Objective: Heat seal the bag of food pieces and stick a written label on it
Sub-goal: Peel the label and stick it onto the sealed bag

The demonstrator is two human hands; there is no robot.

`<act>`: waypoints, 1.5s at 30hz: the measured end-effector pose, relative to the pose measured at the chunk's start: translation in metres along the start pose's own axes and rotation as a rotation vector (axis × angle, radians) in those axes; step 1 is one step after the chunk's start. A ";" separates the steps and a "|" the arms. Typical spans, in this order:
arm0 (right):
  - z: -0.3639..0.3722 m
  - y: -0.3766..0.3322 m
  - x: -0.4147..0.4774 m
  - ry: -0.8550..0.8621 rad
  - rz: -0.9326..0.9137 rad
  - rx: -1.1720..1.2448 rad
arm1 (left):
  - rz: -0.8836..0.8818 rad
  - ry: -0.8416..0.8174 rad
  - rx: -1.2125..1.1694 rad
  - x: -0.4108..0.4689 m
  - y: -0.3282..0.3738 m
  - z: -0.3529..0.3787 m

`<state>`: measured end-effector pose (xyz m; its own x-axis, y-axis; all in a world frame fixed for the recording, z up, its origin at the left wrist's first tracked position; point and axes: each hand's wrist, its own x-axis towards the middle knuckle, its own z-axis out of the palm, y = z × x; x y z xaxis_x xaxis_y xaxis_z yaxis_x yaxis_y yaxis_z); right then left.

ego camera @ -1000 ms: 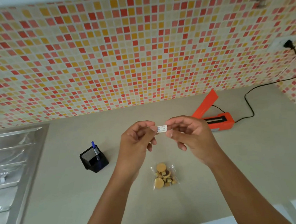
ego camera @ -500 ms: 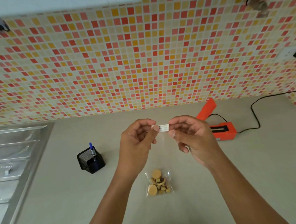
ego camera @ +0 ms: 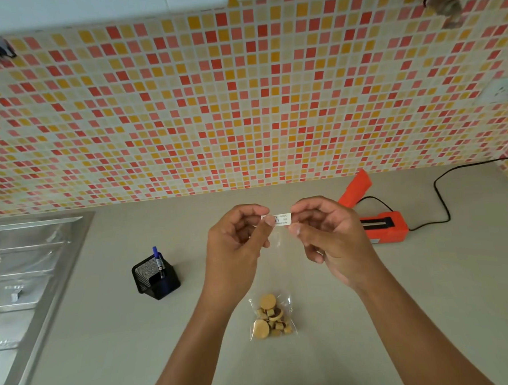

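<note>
so both hands are up over the middle of the counter (ego camera: 373,319), pinching a small white label (ego camera: 280,219) between them. left hand (ego camera: 235,253) has its thumb and fingertips clamped on the label's left end, right hand (ego camera: 330,238) grips the right end the same way. there's printed and handwritten text on it but it's too small to read. a bit of clear film seems to hang just under the label, hard to tell what it is.

the bag (ego camera: 271,317) of food pieces lies flat on the counter nearer the person, below the hands and not touched by either. it's see-through, with round tan slices and smaller chunks inside.

far right sits the orange heat sealer (ego camera: 382,223) with its arm lifted, black cord (ego camera: 440,198) running off to the wall. left of the hands there's a black mesh pen holder (ego camera: 155,277) with a blue pen (ego camera: 158,259) in it, and a steel sink (ego camera: 23,281) at the far left edge.
</note>
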<state>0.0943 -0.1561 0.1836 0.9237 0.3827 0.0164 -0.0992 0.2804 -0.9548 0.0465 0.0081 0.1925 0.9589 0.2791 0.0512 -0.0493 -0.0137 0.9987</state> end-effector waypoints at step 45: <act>0.030 -0.013 -0.025 0.020 -0.016 -0.146 | 0.399 0.029 0.506 -0.028 0.017 -0.018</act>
<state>0.0617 -0.1428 0.2046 0.9322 0.3608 0.0270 -0.0311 0.1541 -0.9876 0.0139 0.0173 0.2077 0.8857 0.1850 0.4258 -0.2555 -0.5714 0.7799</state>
